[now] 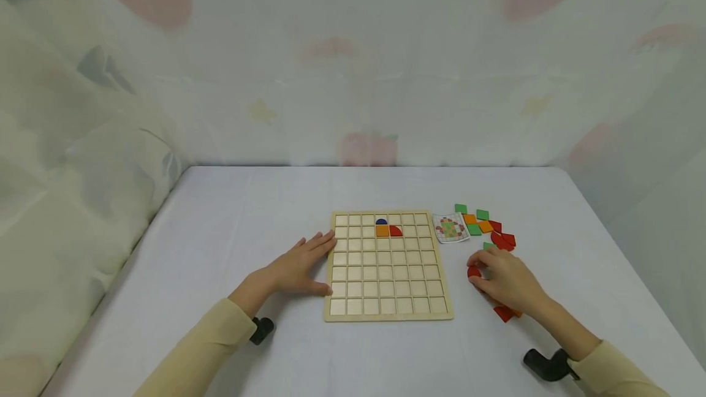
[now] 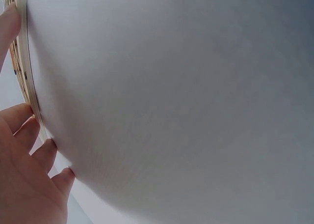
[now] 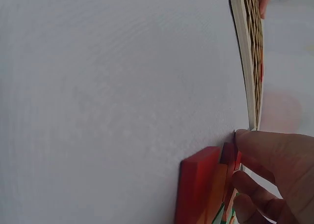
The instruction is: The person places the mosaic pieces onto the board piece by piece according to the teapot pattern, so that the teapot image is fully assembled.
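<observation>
A wooden grid board (image 1: 388,317) lies flat on the white table, holding a blue piece (image 1: 381,222), an orange square (image 1: 382,231) and a red quarter-round piece (image 1: 395,231) near its far edge. My left hand (image 1: 298,267) is spread, its fingertips and thumb touching the board's left edge. To the right of the board, my right hand (image 1: 510,279) pinches a red piece with a rounded edge (image 1: 474,271) between thumb and fingers, low over loose pieces. In the right wrist view the fingers partly cover that red piece (image 3: 238,157). My palm hides some pieces.
A small pattern card (image 1: 451,229) lies by the board's upper right corner. Beyond it are scattered green (image 1: 482,214), orange (image 1: 469,219) and red pieces (image 1: 499,241). Another red piece (image 1: 503,313) lies below my right hand. A white patterned cloth (image 1: 331,78) stands behind the table.
</observation>
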`<action>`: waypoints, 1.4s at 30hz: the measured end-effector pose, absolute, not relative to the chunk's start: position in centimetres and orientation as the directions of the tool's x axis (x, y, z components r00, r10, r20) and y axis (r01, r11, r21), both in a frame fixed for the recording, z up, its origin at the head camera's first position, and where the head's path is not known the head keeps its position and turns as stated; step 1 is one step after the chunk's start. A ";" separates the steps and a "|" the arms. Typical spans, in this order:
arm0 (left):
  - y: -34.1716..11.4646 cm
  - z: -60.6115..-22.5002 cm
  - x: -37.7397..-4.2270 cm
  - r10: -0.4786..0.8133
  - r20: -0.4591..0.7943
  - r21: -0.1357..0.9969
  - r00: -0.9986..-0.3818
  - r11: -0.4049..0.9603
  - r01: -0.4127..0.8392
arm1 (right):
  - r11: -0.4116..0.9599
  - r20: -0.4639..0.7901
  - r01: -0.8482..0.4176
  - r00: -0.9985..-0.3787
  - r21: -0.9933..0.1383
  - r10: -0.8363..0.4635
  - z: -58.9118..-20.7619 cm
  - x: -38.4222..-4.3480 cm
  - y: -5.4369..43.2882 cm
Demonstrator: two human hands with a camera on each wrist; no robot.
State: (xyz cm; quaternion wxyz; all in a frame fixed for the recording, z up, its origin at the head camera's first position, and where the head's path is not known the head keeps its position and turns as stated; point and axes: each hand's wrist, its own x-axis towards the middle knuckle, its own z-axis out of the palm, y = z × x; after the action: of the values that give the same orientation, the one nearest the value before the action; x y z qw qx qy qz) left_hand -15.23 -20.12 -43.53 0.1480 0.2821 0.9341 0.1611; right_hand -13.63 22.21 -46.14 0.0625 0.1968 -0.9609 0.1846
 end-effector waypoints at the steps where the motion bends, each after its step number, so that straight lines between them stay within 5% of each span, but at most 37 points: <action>1: -20.1 -43.6 -15.2 0.576 -0.182 0.385 -0.797 0.788 0.481 | 0.851 0.197 -0.407 -0.912 -0.332 -0.360 -46.1 -13.7 22.1; 29: -20.0 -43.6 -15.1 0.566 -0.178 0.378 -0.805 0.795 0.475 | 0.854 0.151 -0.403 -0.915 -0.328 -0.374 -46.4 -14.7 22.3; 42: -20.0 -43.8 -15.3 0.559 -0.188 0.369 -0.807 0.802 0.470 | 0.799 0.187 -0.439 -0.898 -0.410 -0.398 -45.9 -15.3 21.0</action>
State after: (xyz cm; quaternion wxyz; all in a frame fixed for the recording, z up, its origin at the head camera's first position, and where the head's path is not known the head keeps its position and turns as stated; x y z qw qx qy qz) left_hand -15.26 -19.99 -43.83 0.1451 0.2742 0.9381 0.1542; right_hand -15.34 21.00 -45.86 0.0456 0.2208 -0.9474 0.2273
